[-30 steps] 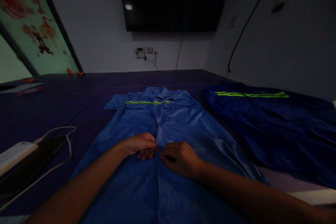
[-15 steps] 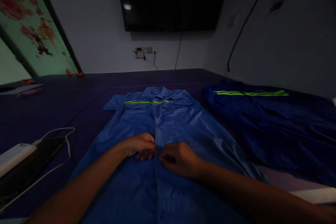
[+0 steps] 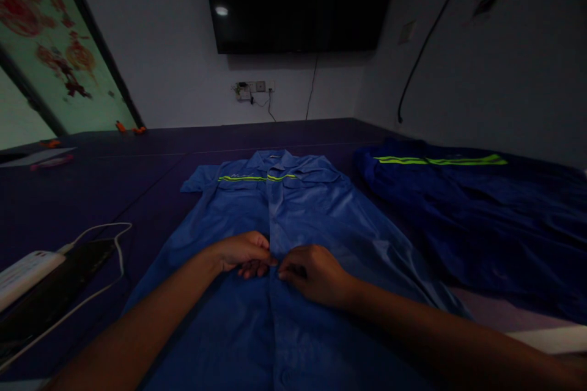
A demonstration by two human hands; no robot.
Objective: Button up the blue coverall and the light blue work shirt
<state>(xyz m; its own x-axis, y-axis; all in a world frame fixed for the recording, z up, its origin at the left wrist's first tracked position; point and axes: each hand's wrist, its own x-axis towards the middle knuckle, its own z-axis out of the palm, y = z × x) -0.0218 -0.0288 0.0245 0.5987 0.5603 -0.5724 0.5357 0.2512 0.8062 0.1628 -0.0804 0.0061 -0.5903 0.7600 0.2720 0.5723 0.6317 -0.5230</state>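
A blue short-sleeved work shirt lies flat, front up, its collar at the far end and a yellow-green stripe across the chest. At the middle of its front placket, my left hand pinches the cloth edge between thumb and fingers. Just to the right, my right hand is closed, thumb and fingertips pressed together at the same placket. Whether a button sits between the fingertips is too small and dark to tell. Lower on the placket a button shows.
To the right lies a dark blue garment with yellow-green stripes. On the left are a white power strip, a black flat object and a white cable. A television hangs on the wall behind the purple surface.
Both hands stay at the same spot on the placket. The right hand's fingers have shifted very slightly; the shirt lies as before.
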